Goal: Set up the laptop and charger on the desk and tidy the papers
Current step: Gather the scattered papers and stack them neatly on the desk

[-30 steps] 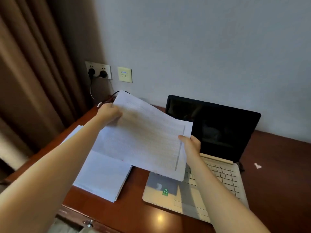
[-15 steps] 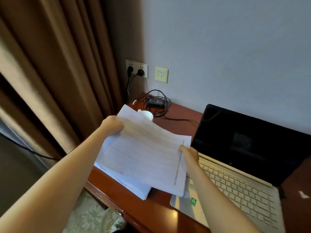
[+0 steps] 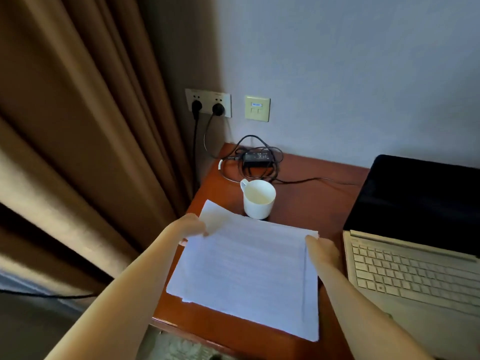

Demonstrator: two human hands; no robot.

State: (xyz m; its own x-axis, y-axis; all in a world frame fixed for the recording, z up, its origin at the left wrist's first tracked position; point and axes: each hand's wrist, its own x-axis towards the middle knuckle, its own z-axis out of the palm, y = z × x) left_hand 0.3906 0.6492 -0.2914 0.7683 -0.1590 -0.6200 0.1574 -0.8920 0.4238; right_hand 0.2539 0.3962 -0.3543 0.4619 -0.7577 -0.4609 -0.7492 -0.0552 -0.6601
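Lowered since half a second ago: the papers [image 3: 246, 271], then held up in the air, now lie low over the left end of the desk [image 3: 306, 203], just short of the cup. Left hand [image 3: 191, 227]: one, fingers curled closed on the far left corner of the top sheets, that corner lifted slightly. Right hand [image 3: 323, 252]: one, fingers closed along the right edge of the stack, thumb on top near the far corner. Papers: one stack, sheet count not readable, edges slightly uneven at the near left. Laptop [image 3: 415, 255]: one, open, screen dark, just right of the papers, pale keyboard showing. Charger [image 3: 258, 157]: one black brick at the far left corner of the desk, its cable looped around it and trailing toward the laptop. Cup [image 3: 258, 198]: one, white, upright, between charger and papers. Plugs [image 3: 207, 108]: two, both seated in the wall socket. Curtain [image 3: 78, 126]: one, brown, left of the desk.
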